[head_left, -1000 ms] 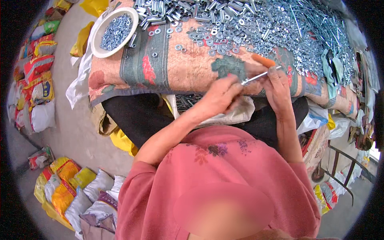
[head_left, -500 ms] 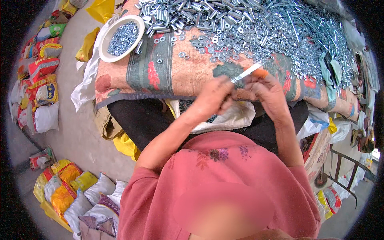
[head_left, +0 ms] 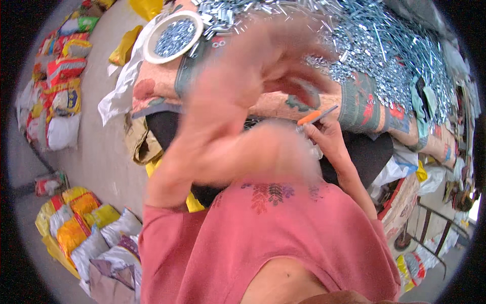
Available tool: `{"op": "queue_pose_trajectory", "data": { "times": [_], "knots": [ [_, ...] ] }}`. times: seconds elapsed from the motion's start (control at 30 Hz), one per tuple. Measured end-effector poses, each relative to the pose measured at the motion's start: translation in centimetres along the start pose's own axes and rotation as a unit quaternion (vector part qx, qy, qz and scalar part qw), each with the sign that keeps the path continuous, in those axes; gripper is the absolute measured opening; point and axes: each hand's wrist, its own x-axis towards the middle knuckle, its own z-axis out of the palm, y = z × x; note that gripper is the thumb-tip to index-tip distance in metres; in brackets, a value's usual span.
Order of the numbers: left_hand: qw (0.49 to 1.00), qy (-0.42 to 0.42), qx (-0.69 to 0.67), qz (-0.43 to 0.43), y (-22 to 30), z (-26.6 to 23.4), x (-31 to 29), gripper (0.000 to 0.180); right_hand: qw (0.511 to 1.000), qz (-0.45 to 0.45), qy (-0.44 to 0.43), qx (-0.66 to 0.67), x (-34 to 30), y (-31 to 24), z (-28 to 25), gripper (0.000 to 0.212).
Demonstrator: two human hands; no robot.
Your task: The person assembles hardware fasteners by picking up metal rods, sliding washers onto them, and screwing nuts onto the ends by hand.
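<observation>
My left hand (head_left: 248, 66) is raised high over the near part of the cloth, large and smeared by motion. Its fingers look spread, and no object shows between them. Lower down at the right, my right hand (head_left: 326, 134) is closed on an orange-handled knife (head_left: 310, 117), its thin grey blade pointing up and right. Clear plastic (head_left: 317, 151) shows just below those fingers. Beyond both hands, a patterned cloth (head_left: 354, 109) bears loose washers (head_left: 349, 61) and metal tubes (head_left: 215, 12). My left hand and arm hide much of the cloth and my lap.
A white bowl of washers (head_left: 150, 53) stands at the cloth's left end. Long thin metal rods (head_left: 425, 55) are heaped at the far right, near a pale green cloth (head_left: 419, 109). Filled sacks (head_left: 83, 223) lie on the floor at left; a metal-framed cart (head_left: 430, 223) is at right.
My left hand has lifted away from my right, up toward the camera. My right hand has come lower and nearer, with the knife. The view has shifted slightly.
</observation>
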Motion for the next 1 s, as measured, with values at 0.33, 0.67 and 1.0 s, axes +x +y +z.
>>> {"op": "queue_pose_trajectory", "data": {
  "times": [0.33,0.67,1.0],
  "knots": [
    [0.983,0.091,0.087,0.132,6.2,-3.9,-2.7,0.051,0.998,-0.016,-0.003,-0.069,-1.9,0.4,1.5,0.019],
    [0.956,0.121,0.093,0.250,9.9,-11.3,-4.3,0.050,0.999,-0.029,0.012,-0.025,-0.7,1.6,1.7,0.017],
    [0.923,0.214,0.063,0.315,9.7,-9.5,-3.2,0.049,0.995,0.059,-0.012,-0.078,-1.4,2.6,3.7,0.018]
  ]
}}
